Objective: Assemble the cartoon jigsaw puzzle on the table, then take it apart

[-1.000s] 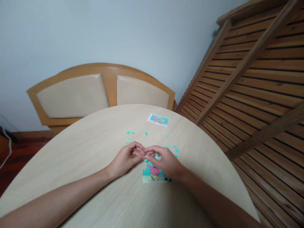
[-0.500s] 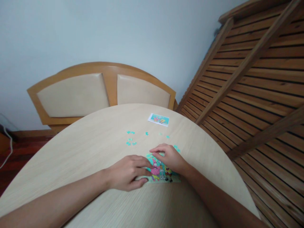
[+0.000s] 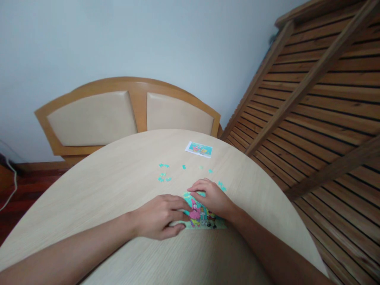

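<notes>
A partly assembled jigsaw puzzle [image 3: 204,222] with pink and yellow cartoon figures on a turquoise ground lies flat near the table's front. My left hand [image 3: 163,215] rests at its left edge, palm down, fingers stretched and a little apart, fingertips on the puzzle. Over the puzzle's upper part is my right hand [image 3: 212,196], its thumb and fingertips brought close together at the top left edge. They seem to pinch a small puzzle piece there, mostly hidden by the fingers. This hand also covers the puzzle's upper right.
Loose turquoise puzzle pieces [image 3: 161,179] lie in small groups beyond the puzzle, with more pieces [image 3: 221,186] right of my right hand. A picture card [image 3: 200,149] lies farther back on the round table [image 3: 118,190]. A padded headboard [image 3: 95,118] and slatted wooden panel [image 3: 323,99] stand behind.
My right hand has shifted very slightly at the puzzle's top edge. My left hand stays in place, and the loose pieces lie as before.
</notes>
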Demonstrator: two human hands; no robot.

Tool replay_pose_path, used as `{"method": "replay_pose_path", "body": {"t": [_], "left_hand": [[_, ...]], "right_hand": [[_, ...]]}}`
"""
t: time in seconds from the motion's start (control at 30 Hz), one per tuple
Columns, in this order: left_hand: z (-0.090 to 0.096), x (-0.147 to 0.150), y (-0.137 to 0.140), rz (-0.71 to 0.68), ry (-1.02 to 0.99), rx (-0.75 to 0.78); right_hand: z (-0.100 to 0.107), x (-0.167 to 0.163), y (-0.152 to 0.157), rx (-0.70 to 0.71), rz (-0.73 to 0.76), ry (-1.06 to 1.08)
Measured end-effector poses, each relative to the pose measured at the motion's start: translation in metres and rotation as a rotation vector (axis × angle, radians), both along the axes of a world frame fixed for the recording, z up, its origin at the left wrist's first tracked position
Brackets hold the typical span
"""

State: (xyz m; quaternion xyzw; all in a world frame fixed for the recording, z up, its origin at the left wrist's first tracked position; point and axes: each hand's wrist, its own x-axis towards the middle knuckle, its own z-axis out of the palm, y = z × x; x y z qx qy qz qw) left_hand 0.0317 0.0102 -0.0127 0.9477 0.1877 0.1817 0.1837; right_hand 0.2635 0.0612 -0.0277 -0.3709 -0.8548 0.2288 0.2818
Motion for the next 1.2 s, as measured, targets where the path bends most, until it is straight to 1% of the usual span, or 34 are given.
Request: {"method": "replay_pose_path", "body": {"t": [0.27,0.53,0.57,0.6,0.63,0.73,0.8,0.83,0.9,1.0,1.1,1.2], "left_hand": [[-0.001,0.0,0.0,-0.002,-0.025,0.013],[-0.001,0.001,0.0,0.0,-0.038,0.007],[-0.001,0.001,0.001,0.032,-0.051,0.008],[-0.002,0.0,0.003,0.097,-0.07,0.012],[-0.002,-0.002,0.005,0.198,-0.092,0.022],[-0.005,-0.012,0.017,0.584,-0.138,0.081],[-0.008,-0.022,0.027,0.72,-0.101,0.117],[-0.01,-0.026,0.032,0.759,-0.078,0.122],[-0.014,-0.033,0.039,0.791,-0.058,0.117],[-0.02,-0.036,0.044,0.794,-0.041,0.109],[-0.023,-0.035,0.045,0.773,-0.027,0.122],[-0.021,-0.032,0.044,0.722,-0.014,0.124]], "right_hand": [[-0.001,0.002,-0.001,0.021,0.002,-0.071],[-0.003,0.002,-0.002,0.055,-0.006,-0.087],[-0.003,0.002,-0.002,0.059,-0.007,-0.092],[-0.003,0.002,-0.002,0.061,-0.008,-0.098],[-0.002,0.002,-0.002,0.061,-0.011,-0.105],[0.0,0.003,-0.003,0.048,-0.014,-0.112],[0.002,0.004,-0.003,0.041,-0.01,-0.114],[0.003,0.004,-0.003,0.04,-0.007,-0.115],[0.004,0.004,-0.004,0.043,-0.005,-0.114],[0.004,0.005,-0.004,0.049,-0.004,-0.108],[0.002,0.005,-0.004,0.052,0.003,-0.105],[0.002,0.005,-0.004,0.057,0.004,-0.104]]}}
